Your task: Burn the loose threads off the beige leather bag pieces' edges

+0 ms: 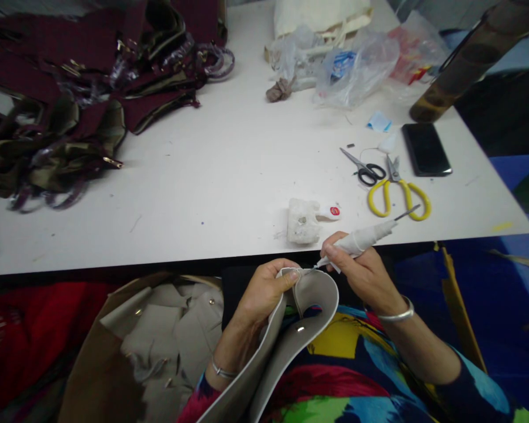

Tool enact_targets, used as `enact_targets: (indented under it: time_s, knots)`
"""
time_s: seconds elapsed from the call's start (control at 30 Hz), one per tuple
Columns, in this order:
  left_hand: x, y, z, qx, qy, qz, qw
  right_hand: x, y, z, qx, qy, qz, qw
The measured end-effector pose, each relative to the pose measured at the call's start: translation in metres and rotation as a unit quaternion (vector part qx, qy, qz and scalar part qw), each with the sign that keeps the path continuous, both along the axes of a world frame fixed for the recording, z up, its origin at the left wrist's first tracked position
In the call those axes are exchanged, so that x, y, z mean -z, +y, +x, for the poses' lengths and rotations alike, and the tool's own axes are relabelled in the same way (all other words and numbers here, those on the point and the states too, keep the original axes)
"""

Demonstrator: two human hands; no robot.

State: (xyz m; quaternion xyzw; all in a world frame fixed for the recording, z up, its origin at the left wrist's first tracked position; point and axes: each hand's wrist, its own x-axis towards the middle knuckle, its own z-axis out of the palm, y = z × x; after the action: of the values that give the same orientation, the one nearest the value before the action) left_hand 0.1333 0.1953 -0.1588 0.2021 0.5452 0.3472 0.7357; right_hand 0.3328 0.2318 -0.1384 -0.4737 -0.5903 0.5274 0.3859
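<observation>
My left hand [268, 288] pinches the upper edge of a beige leather-like bag panel [286, 346], which curls round in a loop over my lap. A small metal snap shows on the panel's inner face. In my right hand [361, 270] is a thin pointed tool with a white wrapped handle [365, 238]. Its tip meets the panel's edge just right of my left thumb, and a dark metal rod sticks out of the handle's other end. Just beyond my hands, on the table, sits a whitish block-like container [303, 221] with a red-labelled tab.
Yellow-handled scissors [385, 200], small black scissors [370, 173] and a phone [427, 150] lie on the white table [229, 170]. Maroon bags [83, 64] are heaped at left, plastic bags [357, 64] at the back. A carton [97, 358] of beige pieces stands below left.
</observation>
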Motion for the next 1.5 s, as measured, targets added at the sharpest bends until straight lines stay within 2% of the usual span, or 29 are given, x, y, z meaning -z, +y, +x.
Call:
enact_targets:
  time_s: [0.37,0.57,0.67,0.77,0.87,0.93,1.0,1.07,1.13,1.2,1.33,1.5]
  knots:
    - [-0.004,-0.002,0.001,0.004,-0.03,-0.019,0.999,0.0,0.002,-0.004,-0.037,-0.011,0.017,0.999]
    - [0.002,-0.003,0.006,-0.014,-0.016,-0.007,1.0,0.003,0.0,-0.009,-0.04,-0.034,0.014,0.999]
    - [0.006,-0.006,0.007,-0.031,-0.013,0.004,0.999,0.005,-0.001,-0.008,-0.045,-0.044,0.04,0.997]
    - [0.009,-0.008,0.008,-0.035,-0.016,0.016,0.999,0.002,-0.001,0.001,-0.108,-0.056,0.1,0.988]
    - [0.008,-0.008,0.01,-0.038,-0.021,0.025,0.999,-0.005,-0.001,0.013,-0.226,-0.107,0.193,0.949]
    - [0.005,-0.008,0.011,-0.038,-0.023,0.022,0.999,-0.011,-0.002,0.021,-0.266,-0.132,0.224,0.928]
    - [0.002,-0.009,0.013,-0.036,-0.02,0.022,0.999,-0.015,-0.005,0.025,-0.244,-0.113,0.225,0.937]
    - [-0.001,-0.01,0.014,-0.04,-0.009,0.032,0.999,-0.015,-0.011,0.026,-0.168,-0.067,0.209,0.961]
    - [-0.002,-0.013,0.014,-0.04,0.012,0.053,0.998,-0.01,-0.019,0.025,-0.086,-0.029,0.154,0.984]
    - [-0.003,-0.016,0.013,-0.03,0.038,0.081,0.996,-0.004,-0.027,0.022,-0.038,0.002,0.083,0.996]
    - [-0.004,-0.019,0.012,0.002,0.086,0.13,0.988,0.006,-0.04,0.013,0.002,0.057,-0.002,0.998]
    - [-0.011,-0.02,0.015,0.045,0.118,0.141,0.982,0.008,-0.047,0.009,0.022,0.057,-0.011,0.998]
